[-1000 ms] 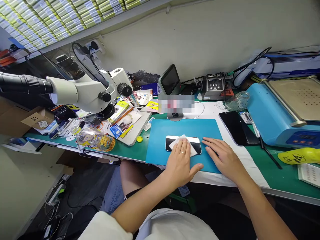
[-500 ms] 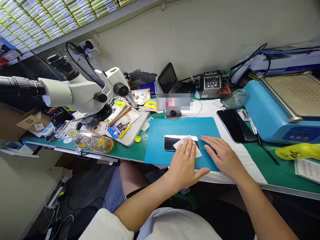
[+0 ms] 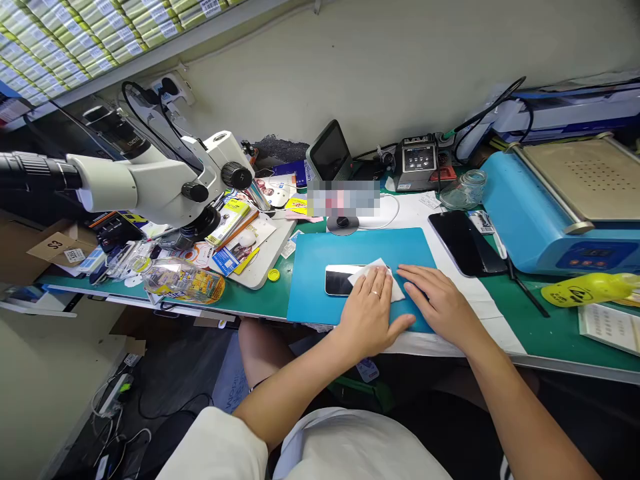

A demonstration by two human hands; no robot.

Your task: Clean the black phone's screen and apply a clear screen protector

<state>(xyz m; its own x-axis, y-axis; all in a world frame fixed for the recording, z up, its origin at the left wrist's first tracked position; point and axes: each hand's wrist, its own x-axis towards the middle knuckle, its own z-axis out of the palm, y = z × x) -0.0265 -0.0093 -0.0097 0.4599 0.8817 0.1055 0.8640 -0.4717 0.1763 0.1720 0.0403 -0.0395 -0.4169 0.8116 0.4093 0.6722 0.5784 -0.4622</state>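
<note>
A phone with a dark, shiny screen lies sideways on the blue mat. Spread over its right part is a white wipe. My left hand rests flat on that wipe, fingers stretched out together, thumb apart, a ring on one finger. Under the palm and wipe, the phone's right end is mostly hidden. My right hand is open just to the right, fingertips low over or on the mat near the wipe; contact is hard to judge. It holds nothing.
On the left stand a microscope and a lying bottle. To the right are a second phone, a glass jar, a blue machine and a yellow bottle. A soldering station stands at the back.
My left hand and the wipe have slid slightly right along the phone, baring a little more screen on the left. My right hand stays beside it. The camera view has shifted slightly.
</note>
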